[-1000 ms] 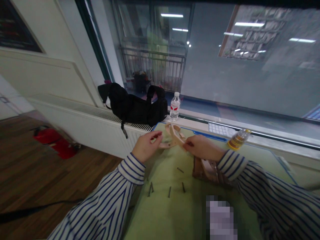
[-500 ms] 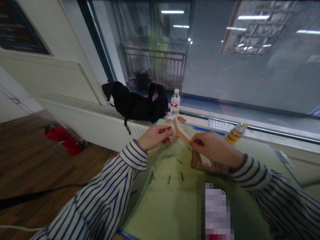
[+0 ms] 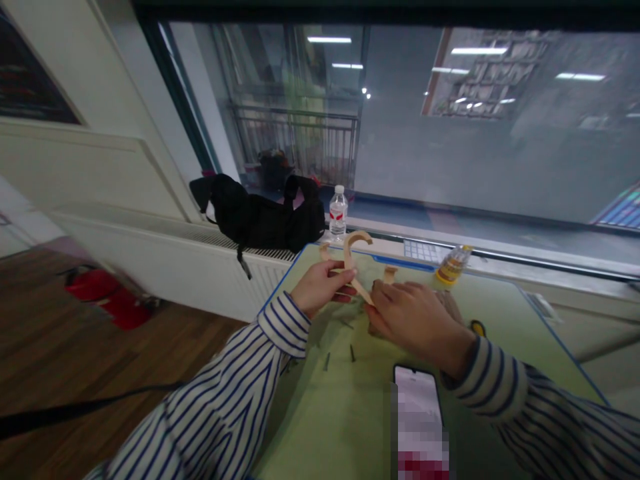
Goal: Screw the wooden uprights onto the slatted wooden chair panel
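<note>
Pinching the straight stem of a pale tan, hook-shaped strip of wood-like material between thumb and fingers of the left hand, on the near side of a clear plastic bottle with a white cap and red label. Looking light and stiff, probably dry and not very slippery, perhaps fragile across the thin curved crook; so best gripping along the stem and sparing the bend. Running obliquely along the long axis, from the crook just right of the bottle down to the stem's lower end, farther right and nearer than the bottle. Opening rightward at the crook, tip pointing away from the bottle. Pinching the lower end with the right hand, nearer than the bottle and to its right; being unable to tell how firmly, fingertips partly hiding.
</note>
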The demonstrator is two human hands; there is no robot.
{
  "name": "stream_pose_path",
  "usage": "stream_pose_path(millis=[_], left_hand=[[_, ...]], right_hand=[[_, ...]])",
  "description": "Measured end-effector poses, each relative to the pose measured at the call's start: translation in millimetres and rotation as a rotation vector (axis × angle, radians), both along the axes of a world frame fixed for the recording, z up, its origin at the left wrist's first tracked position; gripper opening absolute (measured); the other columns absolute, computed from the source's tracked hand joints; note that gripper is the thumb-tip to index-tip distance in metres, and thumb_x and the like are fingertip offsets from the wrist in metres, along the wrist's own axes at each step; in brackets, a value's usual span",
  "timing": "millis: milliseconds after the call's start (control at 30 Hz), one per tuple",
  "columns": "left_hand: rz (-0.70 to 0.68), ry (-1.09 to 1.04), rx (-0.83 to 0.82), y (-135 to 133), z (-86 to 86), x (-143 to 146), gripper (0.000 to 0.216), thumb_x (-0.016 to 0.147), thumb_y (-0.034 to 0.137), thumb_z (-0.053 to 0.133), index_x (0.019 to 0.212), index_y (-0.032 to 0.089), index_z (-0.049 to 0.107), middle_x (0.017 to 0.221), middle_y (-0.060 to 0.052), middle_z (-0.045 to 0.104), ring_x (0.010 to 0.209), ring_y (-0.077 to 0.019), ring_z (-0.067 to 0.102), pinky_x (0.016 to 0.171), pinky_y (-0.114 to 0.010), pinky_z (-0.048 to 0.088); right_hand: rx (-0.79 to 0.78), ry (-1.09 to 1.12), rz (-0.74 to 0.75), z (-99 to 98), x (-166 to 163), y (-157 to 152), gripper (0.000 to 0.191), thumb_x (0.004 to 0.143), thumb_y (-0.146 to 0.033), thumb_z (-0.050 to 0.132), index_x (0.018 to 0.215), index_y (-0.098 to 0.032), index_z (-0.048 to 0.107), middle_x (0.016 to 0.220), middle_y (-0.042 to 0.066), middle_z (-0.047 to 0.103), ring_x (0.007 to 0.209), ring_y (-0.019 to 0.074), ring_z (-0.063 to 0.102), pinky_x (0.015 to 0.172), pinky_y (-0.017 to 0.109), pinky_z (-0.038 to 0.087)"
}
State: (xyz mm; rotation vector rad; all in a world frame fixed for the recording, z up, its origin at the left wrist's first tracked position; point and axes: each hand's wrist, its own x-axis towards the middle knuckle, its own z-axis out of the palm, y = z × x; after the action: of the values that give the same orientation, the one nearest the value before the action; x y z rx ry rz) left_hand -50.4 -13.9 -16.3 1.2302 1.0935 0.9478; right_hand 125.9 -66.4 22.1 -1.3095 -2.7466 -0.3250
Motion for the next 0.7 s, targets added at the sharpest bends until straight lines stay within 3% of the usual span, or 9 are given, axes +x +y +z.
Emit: stream_pose_path(millis=[133,267,400,567,700], left_hand=[[-0.062,-0.077,-0.024,-2,0.8,11,0.025,0.084,0.030,0.061,0.100,0.012,0.063,0.092,-0.009,0.069,0.075,-0.0145,0.066,0.068,-0.028,0.055],[-0.118,-0.123,-0.027,-1,-1.4,19,0.019,0.082,0.028,0.061,0.091,0.011,0.065,0.094,-0.008,0.070,0.081,-0.0154,0.066,0.074,-0.029,0.054],[-0.212,-0.146,-0.015,0,-2.4,26,0.020,0.081,0.028,0.062,0.094,0.013,0.066,0.097,-0.007,0.069,0.084,-0.0147,0.065,0.078,-0.027,0.052],[-0.337,-0.142,0.017,-3,0.4,36,0.023,0.079,0.030,0.066,0.096,0.015,0.066,0.092,-0.005,0.068,0.082,-0.0149,0.063,0.073,-0.025,0.050],[-0.423,-0.134,0.050,-5,4.0,42,0.026,0.080,0.034,0.065,0.097,0.014,0.065,0.091,-0.005,0.066,0.079,-0.0134,0.062,0.070,-0.023,0.049]], right_hand=[[0.020,0.041,-0.016,0.7,10,-7,0.035,0.095,-0.039,0.038,0.095,-0.016,0.065,0.087,0.012,0.070,0.078,0.0213,0.065,0.063,0.030,0.038],[0.050,0.140,-0.062,3.1,29,-4,0.034,0.095,-0.038,0.037,0.091,-0.018,0.064,0.087,0.008,0.069,0.075,0.0194,0.064,0.064,0.030,0.038],[0.117,0.279,-0.131,5.1,52,8,0.031,0.095,-0.038,0.039,0.108,-0.019,0.059,0.094,0.007,0.068,0.081,0.0203,0.063,0.066,0.030,0.041],[0.178,0.408,-0.165,5.8,68,20,0.040,0.092,-0.039,0.046,0.125,-0.017,0.049,0.105,0.009,0.065,0.078,0.0180,0.062,0.074,0.033,0.045],[0.194,0.483,-0.125,9.0,72,21,0.041,0.091,-0.039,0.047,0.127,-0.017,0.047,0.108,0.010,0.064,0.082,0.0192,0.062,0.075,0.035,0.047]])
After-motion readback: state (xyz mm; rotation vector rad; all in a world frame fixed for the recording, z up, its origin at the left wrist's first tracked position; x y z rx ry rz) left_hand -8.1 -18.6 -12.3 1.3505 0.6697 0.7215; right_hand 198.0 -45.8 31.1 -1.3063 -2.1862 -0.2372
